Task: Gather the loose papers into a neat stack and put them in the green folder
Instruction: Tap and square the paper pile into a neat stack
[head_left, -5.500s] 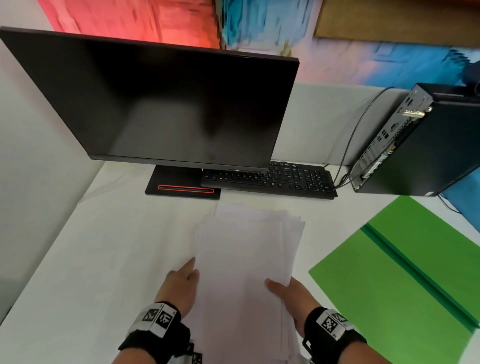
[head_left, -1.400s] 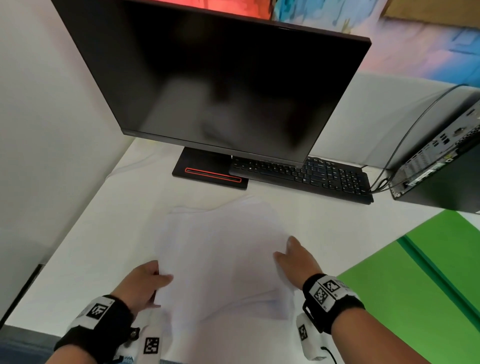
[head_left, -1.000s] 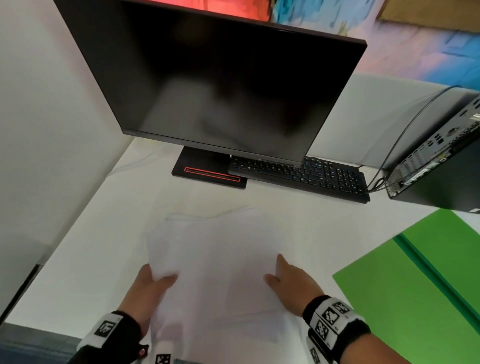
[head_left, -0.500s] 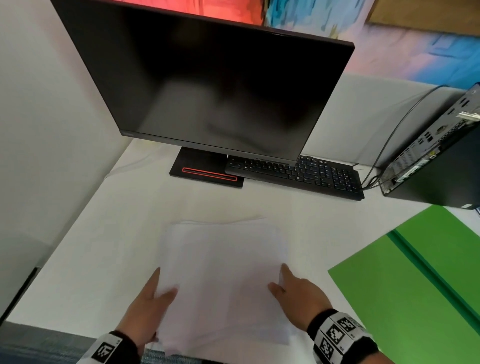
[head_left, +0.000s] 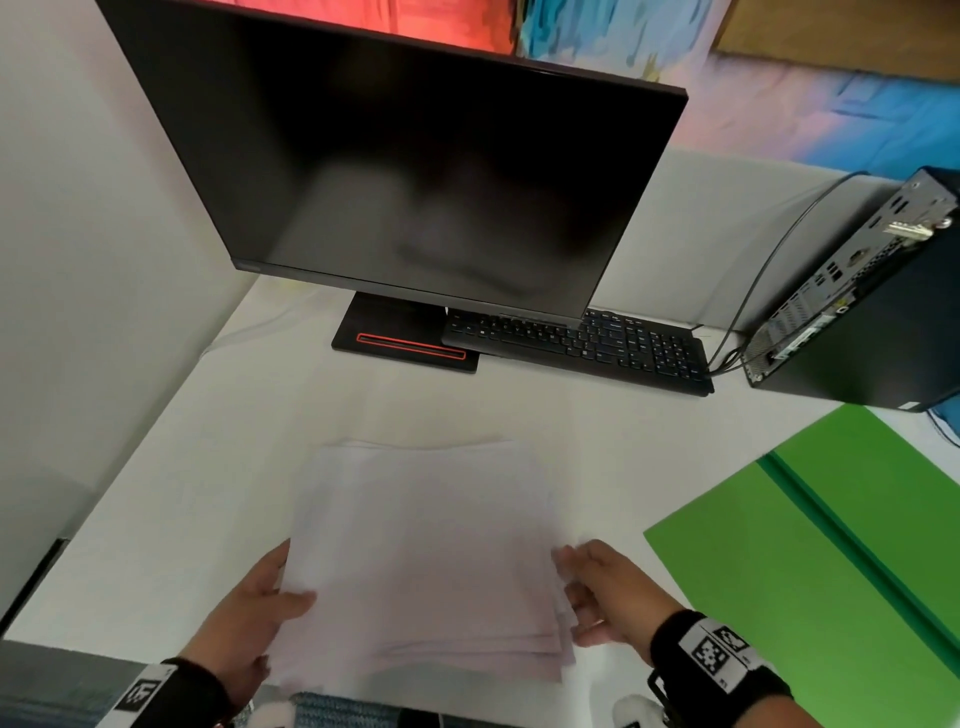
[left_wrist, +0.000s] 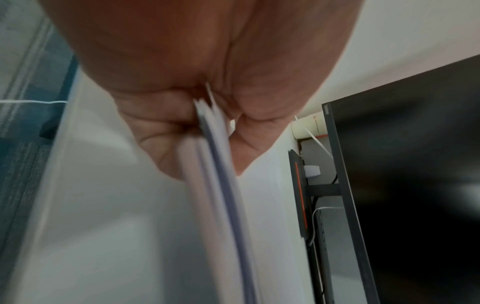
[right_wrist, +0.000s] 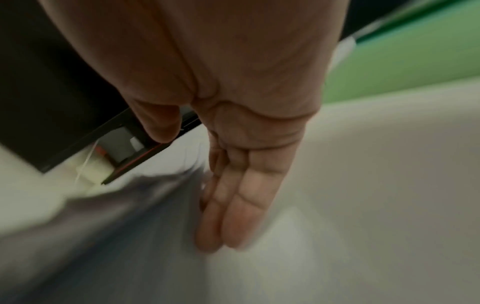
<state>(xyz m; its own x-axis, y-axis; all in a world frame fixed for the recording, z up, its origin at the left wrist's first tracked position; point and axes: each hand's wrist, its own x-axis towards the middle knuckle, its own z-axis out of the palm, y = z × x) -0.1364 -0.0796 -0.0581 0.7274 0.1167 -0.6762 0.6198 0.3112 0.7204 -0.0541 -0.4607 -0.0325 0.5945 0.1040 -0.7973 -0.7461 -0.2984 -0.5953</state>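
While the head view hides it, we see at the left wrist the left hand (left_wrist: 207, 86) pinching the papers (head_left: 426, 561); the right hand (right_wrist: 233, 144) lies flat, fingers straight against their edge.

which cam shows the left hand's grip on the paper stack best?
Left wrist. It looks straight at the left hand with the paper stack edge pinched between thumb and fingers. Head view shows only the thumb on top of the stack at its left edge, fingers hidden beneath. Right wrist view shows the right hand only, blurred.
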